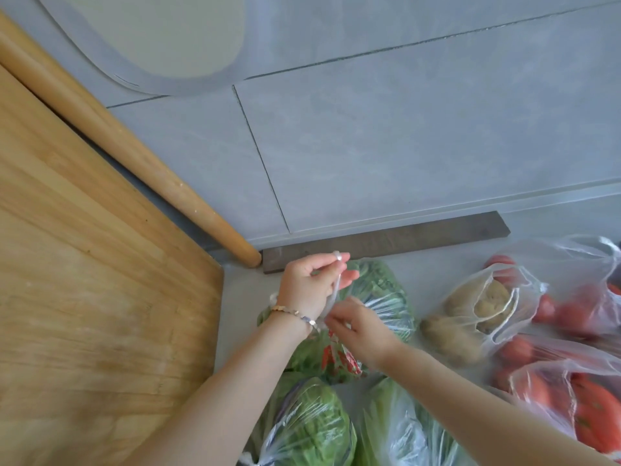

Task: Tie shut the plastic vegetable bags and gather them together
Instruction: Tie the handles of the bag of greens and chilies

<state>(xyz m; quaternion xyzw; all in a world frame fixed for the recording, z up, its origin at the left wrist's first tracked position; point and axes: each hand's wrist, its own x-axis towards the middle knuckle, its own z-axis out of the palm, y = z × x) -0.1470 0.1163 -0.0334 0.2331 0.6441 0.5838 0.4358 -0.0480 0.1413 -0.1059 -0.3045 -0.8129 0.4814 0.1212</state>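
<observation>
A clear plastic bag of green vegetables (379,290) lies on the grey counter near the wall. My left hand (309,284) pinches one twisted bag handle (336,280) and holds it up above the bag. My right hand (356,327) pinches the plastic lower down, at the bag's neck. A bag of potatoes (470,314) lies to the right with its handles loose. Bags of tomatoes (571,297) and carrots (578,398) sit at the far right. Two more bags of greens, the left (309,425) and the right (403,432), lie near me.
A large wooden cutting board (94,280) fills the left side, with a wooden rolling pin (134,156) along its far edge. A dark wooden strip (386,240) lies against the tiled wall (403,129) behind the bags.
</observation>
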